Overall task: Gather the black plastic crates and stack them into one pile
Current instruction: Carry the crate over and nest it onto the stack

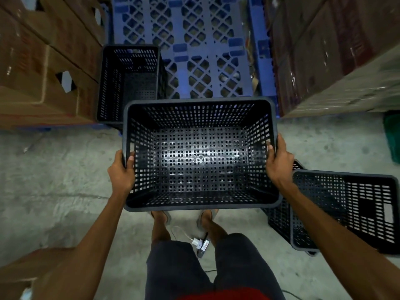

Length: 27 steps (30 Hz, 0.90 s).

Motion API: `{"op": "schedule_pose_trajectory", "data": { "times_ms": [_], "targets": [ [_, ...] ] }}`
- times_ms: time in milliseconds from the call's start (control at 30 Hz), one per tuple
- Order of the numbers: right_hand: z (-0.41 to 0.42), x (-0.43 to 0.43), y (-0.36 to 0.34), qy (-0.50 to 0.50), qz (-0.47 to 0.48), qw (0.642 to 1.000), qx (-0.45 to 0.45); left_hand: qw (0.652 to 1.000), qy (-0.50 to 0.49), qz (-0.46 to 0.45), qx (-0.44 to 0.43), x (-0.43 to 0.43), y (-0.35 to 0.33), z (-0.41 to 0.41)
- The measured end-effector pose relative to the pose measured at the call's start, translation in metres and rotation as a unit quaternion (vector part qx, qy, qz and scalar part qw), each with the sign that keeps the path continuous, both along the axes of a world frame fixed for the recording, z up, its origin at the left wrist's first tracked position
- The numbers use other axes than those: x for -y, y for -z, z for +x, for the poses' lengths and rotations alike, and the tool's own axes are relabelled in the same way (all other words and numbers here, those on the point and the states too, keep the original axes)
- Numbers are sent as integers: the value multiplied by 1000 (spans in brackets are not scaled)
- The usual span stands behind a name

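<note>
I hold a black perforated plastic crate [200, 156] in the air in front of me, open side up and empty. My left hand [121, 169] grips its left rim and my right hand [279, 163] grips its right rim. A second black crate [129, 83] stands upright ahead on the left, at the corner of the blue pallet. On the floor to my right sits a third black crate [346, 211], with another black crate [279, 221] partly hidden under or behind it.
A blue plastic pallet [201, 46] lies ahead between stacks of cardboard boxes [43, 61] on the left and wrapped boxes [335, 50] on the right. A green crate [392, 135] shows at the right edge. My feet and a small cable device [202, 243] are below on the concrete floor.
</note>
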State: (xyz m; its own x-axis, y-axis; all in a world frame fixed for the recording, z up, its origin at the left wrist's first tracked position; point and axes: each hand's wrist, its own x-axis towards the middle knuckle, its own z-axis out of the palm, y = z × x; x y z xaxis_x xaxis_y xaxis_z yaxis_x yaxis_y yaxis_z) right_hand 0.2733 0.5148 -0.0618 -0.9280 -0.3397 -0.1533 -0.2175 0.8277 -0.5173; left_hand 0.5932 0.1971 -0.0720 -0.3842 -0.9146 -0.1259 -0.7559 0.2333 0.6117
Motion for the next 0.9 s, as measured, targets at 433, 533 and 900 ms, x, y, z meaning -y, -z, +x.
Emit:
{"op": "schedule_pose_trajectory", "data": {
  "times_ms": [433,533,900],
  "targets": [
    [-1,-13,4,-225,85,965,-108,969,186,-122,112,3,8,12],
    [2,-12,5,-212,112,964,-113,967,159,-130,152,-1,9,5],
    [-12,-11,18,-225,112,964,-89,954,204,-121,183,8,15,5]
  ]
}}
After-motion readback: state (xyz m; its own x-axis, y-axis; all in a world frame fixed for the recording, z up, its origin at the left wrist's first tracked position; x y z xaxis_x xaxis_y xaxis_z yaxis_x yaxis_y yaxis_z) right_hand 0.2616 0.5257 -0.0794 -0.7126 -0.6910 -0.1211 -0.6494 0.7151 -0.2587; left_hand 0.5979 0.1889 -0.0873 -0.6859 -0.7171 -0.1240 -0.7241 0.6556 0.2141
